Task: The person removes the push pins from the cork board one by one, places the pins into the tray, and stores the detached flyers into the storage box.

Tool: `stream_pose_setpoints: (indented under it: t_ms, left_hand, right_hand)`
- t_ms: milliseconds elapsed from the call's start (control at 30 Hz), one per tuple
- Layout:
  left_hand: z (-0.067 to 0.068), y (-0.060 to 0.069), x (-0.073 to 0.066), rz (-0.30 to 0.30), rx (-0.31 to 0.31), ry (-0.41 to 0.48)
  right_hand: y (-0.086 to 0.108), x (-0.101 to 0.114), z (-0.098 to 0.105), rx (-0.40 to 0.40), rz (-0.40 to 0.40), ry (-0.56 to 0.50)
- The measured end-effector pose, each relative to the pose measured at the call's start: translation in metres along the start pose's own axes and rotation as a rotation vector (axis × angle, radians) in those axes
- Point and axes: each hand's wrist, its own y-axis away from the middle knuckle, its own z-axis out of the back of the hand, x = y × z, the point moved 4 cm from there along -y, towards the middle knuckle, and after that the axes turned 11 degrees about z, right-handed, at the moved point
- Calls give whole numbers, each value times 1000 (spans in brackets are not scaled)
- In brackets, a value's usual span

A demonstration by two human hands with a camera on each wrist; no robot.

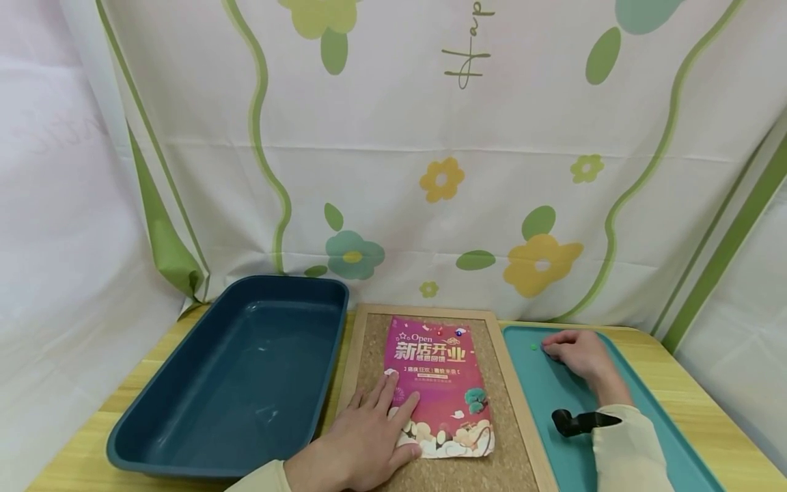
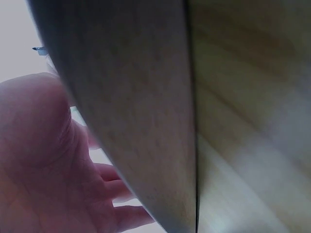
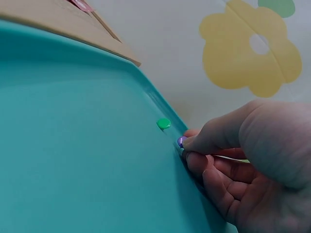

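My left hand (image 1: 369, 430) lies with spread, extended fingers across the lower left of a pink-purple poster (image 1: 439, 403) and the wood-framed corkboard (image 1: 509, 427) beneath it. In the left wrist view, the board's edge (image 2: 126, 97) covers part of that hand (image 2: 39, 160). Over the far part of a teal tray (image 1: 553, 389), my right hand (image 1: 584, 355) pinches a purple thumbtack (image 3: 181, 141) between thumb and fingertips. Beside those fingertips a green thumbtack (image 3: 164, 123) sits on the tray. Small red (image 1: 439, 333) and blue (image 1: 458, 333) dots, apparently tacks, show near the poster's top.
A deep dark-blue bin (image 1: 246, 383) stands left of the corkboard on the wood-grain table (image 1: 695, 383). Behind everything hangs a white flowered curtain (image 1: 393, 205). A black wrist-camera mount (image 1: 574, 422) juts from the right sleeve over the tray.
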Motion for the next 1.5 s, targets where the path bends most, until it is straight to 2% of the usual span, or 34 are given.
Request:
stream_pose_setpoints:
  t_ms: [400, 800, 967, 1300, 1500]
  left_hand:
    - [-2, 0, 1, -11, -11, 5]
    - [-2, 0, 1, -9, -2, 10]
    - [-2, 0, 0, -15, -3, 6]
    - [-1, 1, 2, -19, -9, 1]
    - [-1, 0, 2, -18, -10, 13]
  right_hand:
    - [1, 1, -1, 4, -14, 3]
    - [1, -2, 2, 4, -18, -103]
    - [1, 4, 4, 6, 1, -133]
    - [-3, 27, 5, 24, 55, -50]
    - [-6, 36, 2, 17, 87, -92]
